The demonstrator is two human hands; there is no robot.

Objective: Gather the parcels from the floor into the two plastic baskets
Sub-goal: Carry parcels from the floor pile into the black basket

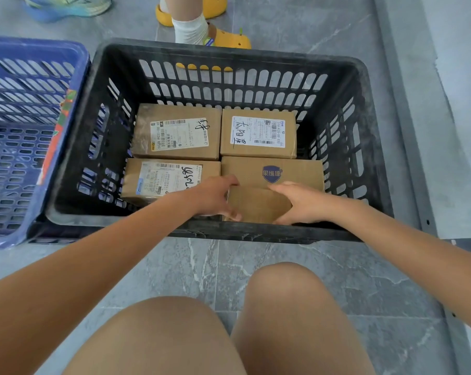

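I hold a small plain brown cardboard parcel [258, 204] between both hands, low inside the black slotted plastic basket [369, 147], just behind its near wall. My left hand [215, 197] grips the parcel's left end, fingers curled under and thumb over the top; my right hand [300, 203] grasps the right end the same way. The parcel sits over the near edge of a brown carton with a purple shield logo [272, 171], in the basket's near right corner. Three more brown cartons with white shipping labels [179, 132] lie flat on the basket floor, filling the rest. I judge this the placing step: the next move calls for setting the parcel down flat on the logo carton and letting go. Left of the black basket, touching it, stands a blue slotted plastic basket [15, 77]. Beyond the black basket's far wall stands someone's foot in a yellow clog [229, 36] on the grey marbled floor.
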